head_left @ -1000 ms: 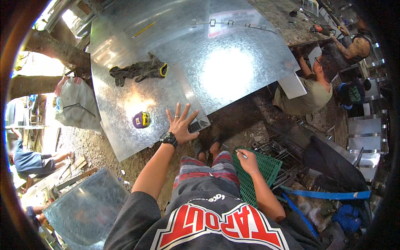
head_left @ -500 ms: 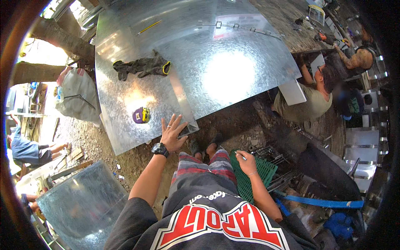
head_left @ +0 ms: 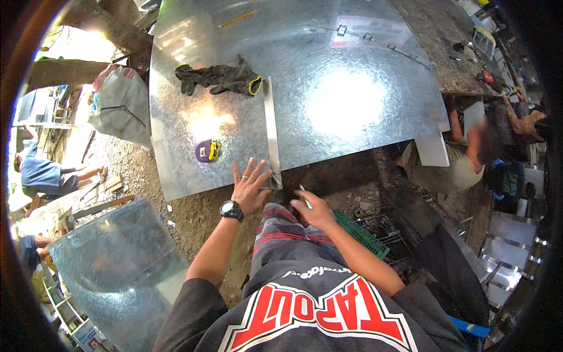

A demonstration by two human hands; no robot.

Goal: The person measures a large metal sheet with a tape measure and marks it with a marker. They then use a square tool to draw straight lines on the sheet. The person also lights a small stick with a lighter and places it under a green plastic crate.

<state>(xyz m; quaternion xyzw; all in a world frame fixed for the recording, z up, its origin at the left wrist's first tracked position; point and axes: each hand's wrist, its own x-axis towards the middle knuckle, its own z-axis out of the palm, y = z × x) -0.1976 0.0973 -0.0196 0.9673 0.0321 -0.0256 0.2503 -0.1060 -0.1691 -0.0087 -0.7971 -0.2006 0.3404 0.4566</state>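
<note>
Where spangled galvanized sheet (head_left: 305, 88) gleams, left hand (head_left: 251, 186) flat

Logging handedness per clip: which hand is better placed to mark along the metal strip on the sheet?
Probably the right hand: it holds a thin pen-like tool just off the near end of the strip. The left hand lies flat on the galvanised sheet, steadying it.

The galvanized steel sheet (head_left: 328, 100) looks glossy and smooth, with a spangled finish that glares in the light. The gloves (head_left: 220, 78) on it are dark matt cloth — worn and wrinkled. The tape measure (head_left: 207, 151) has a shiny plastic case; the ground (head_left: 193, 211) is rough soil.
</note>
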